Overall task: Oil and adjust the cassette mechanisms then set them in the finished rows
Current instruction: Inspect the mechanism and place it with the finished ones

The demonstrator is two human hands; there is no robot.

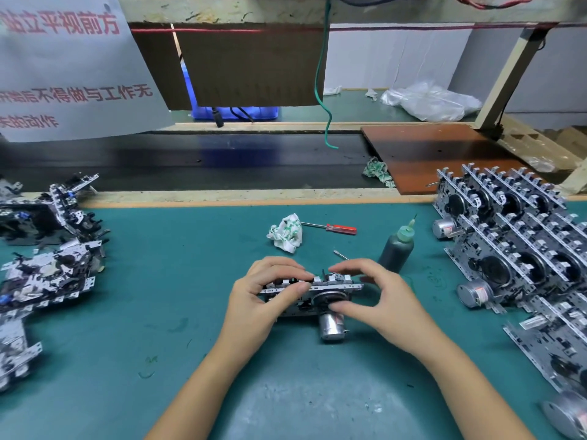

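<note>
Cassette mechanism pinched by left hand and right hand fingers, red-lettered sign reading 平视前方

Oil bottle — close behind hands

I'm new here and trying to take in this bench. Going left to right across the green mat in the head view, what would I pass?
Loose heap of cassette mechanisms → crumpled rag → red-handled screwdriver → oil bottle → finished rows of mechanisms.
</note>
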